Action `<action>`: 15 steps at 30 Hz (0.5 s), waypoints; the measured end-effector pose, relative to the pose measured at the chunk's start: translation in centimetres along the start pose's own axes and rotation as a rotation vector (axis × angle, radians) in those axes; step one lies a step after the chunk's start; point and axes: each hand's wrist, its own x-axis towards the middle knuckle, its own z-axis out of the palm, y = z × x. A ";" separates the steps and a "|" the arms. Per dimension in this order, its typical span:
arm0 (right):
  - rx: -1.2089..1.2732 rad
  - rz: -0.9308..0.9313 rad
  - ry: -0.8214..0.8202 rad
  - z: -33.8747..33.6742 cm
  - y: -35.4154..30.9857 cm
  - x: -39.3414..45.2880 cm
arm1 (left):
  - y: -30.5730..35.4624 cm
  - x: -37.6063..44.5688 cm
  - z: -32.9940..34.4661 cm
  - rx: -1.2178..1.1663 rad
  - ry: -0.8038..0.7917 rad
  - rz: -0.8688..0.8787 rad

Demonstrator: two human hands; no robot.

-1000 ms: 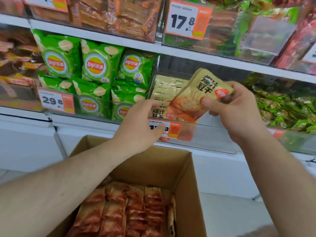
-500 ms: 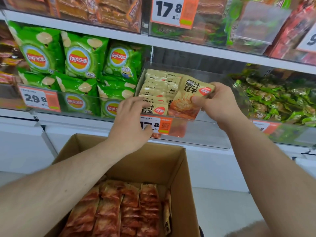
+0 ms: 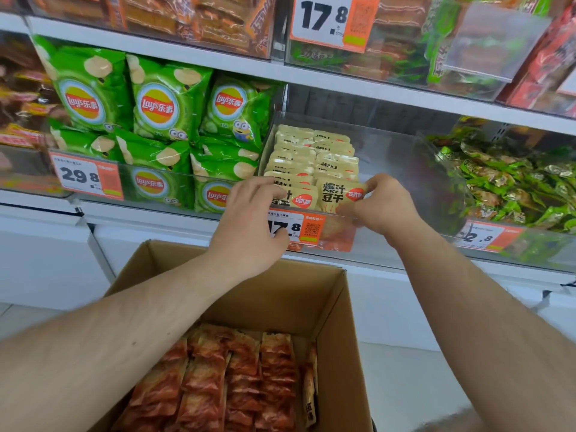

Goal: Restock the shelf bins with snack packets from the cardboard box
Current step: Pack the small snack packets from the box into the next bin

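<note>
Head view is showing the right hand (image 3: 381, 207) pinching a yellow snack packet (image 3: 338, 194) in curled fingers at the clear bin (image 3: 402, 157) front; the left hand (image 3: 249, 226), fingers curled, is gripping the front row. Right half lies open. Cardboard box (image 3: 336, 322) is holding red packets (image 3: 230, 381).

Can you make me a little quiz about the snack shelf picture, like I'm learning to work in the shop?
1. True or false: the right hand pinches a yellow packet at the front of the clear bin.
2. What price is on the tag under the green chip bags?
A. 17.8
B. 29.8
C. 9.5
3. What colour are the packets lying in the cardboard box?

Key
1. True.
2. B, on the price tag.
3. Red-orange; the left hand is up at the bin, not in the box.
</note>
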 end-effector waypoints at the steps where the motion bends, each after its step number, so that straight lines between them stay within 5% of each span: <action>1: -0.003 0.007 0.001 0.0 -0.1 -0.1 | 0.0 0.0 -0.1 0.000 -0.006 -0.002; 12: -0.058 0.005 -0.040 -0.3 0.1 -1.0 | -0.4 -0.5 -1.3 -0.021 -0.055 0.000; 15: -0.176 -0.169 0.259 0.0 0.3 -2.5 | -1.2 -1.9 -2.6 -0.022 -0.087 0.009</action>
